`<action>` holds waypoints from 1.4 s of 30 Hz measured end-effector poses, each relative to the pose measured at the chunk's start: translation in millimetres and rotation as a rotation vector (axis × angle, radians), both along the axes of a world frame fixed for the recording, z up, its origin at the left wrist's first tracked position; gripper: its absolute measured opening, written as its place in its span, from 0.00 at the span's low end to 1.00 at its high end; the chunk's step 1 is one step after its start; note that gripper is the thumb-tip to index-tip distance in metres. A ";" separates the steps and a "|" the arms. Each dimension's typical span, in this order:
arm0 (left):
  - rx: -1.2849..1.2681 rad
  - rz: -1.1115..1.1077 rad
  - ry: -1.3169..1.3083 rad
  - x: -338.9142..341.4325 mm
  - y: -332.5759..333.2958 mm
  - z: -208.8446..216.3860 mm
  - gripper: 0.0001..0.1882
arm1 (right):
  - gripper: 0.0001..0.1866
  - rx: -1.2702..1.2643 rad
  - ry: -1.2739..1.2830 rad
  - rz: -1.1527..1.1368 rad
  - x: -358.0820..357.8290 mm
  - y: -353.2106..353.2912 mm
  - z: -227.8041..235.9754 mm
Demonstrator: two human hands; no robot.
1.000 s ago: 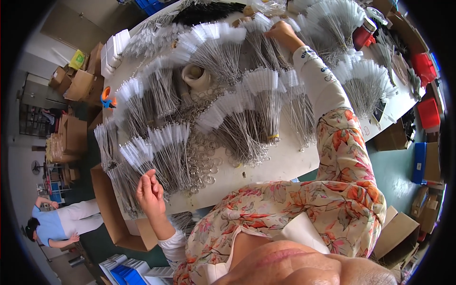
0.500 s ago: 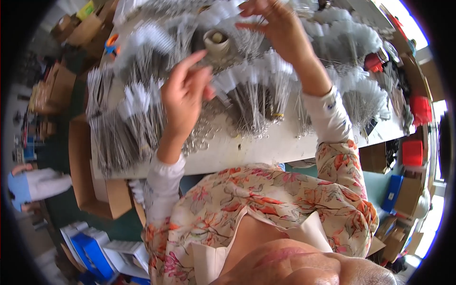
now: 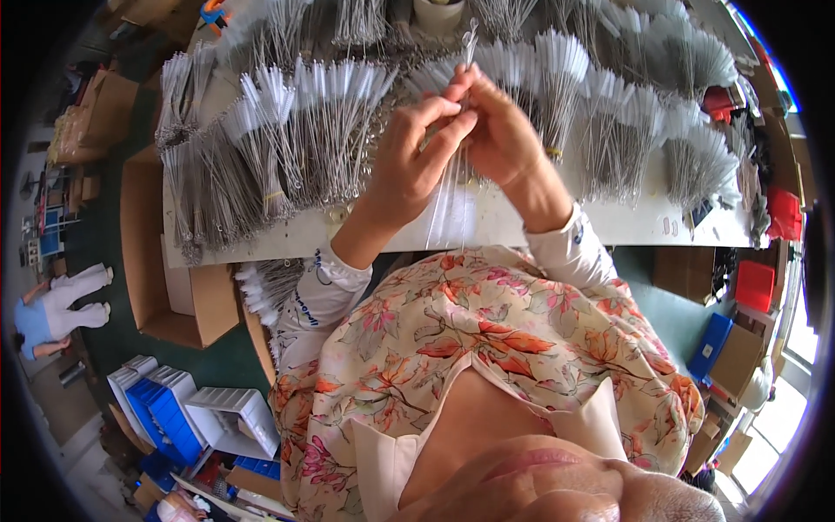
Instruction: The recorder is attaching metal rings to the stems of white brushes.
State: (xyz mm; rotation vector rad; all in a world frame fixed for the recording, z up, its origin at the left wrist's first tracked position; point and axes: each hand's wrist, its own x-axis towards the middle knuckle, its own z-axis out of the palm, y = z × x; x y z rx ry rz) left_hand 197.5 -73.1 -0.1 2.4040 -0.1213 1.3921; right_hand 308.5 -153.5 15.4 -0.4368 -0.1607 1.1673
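Observation:
In front of my chest, above the table's near edge, both hands meet around a small bunch of thin wire brushes (image 3: 451, 211). Their looped ends stick up past my fingertips and their pale bristle ends hang down. My left hand (image 3: 404, 161) is closed, with thumb and fingers pinching at the bunch. Against it, my right hand (image 3: 506, 135) is closed too, gripping the wires just below the loops. Exactly how many brushes are held is hidden by my fingers. Bundles of similar wire brushes (image 3: 317, 130) stand and lean in rows on the white table (image 3: 326, 233).
More brush bundles (image 3: 622, 130) fill the table's right side. A pale round pot (image 3: 437, 16) stands at the back. An open cardboard box (image 3: 148, 252) is beside the table at left, above white and blue crates (image 3: 165, 418). A person (image 3: 65, 309) stands far left. Red bins (image 3: 755, 285) are at right.
My hands were apart over the table, the right reaching far back. Now they have come together nearer my body, holding a bunch of wire brushes. The view has shifted, too.

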 end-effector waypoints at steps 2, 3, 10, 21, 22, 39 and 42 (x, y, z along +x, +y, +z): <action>-0.016 0.038 0.045 -17.6 0.4 14.8 0.23 | 0.10 0.104 -0.161 0.104 14.1 -10.4 15.5; -0.033 0.036 0.003 -27.2 8.5 25.5 0.22 | 0.11 0.020 -0.389 0.155 20.1 -21.0 26.1; -0.656 -0.602 0.406 -37.0 1.8 42.2 0.50 | 0.07 -0.246 -1.685 0.187 -22.0 -27.1 47.2; -0.348 -0.463 0.515 -51.0 -11.3 -2.0 0.13 | 0.09 -0.477 -1.280 0.619 -10.8 -93.5 12.9; -0.355 -0.419 0.634 -47.5 -11.2 -15.6 0.13 | 0.08 -0.540 -1.490 0.511 -4.4 -105.6 4.7; -1.387 -0.392 0.204 -34.0 16.4 -13.5 0.10 | 0.06 -0.459 -1.219 -0.158 -25.1 -75.0 10.8; -1.591 -0.636 0.116 -34.7 0.4 3.1 0.08 | 0.06 -0.292 -1.297 -0.244 -30.8 -56.2 23.0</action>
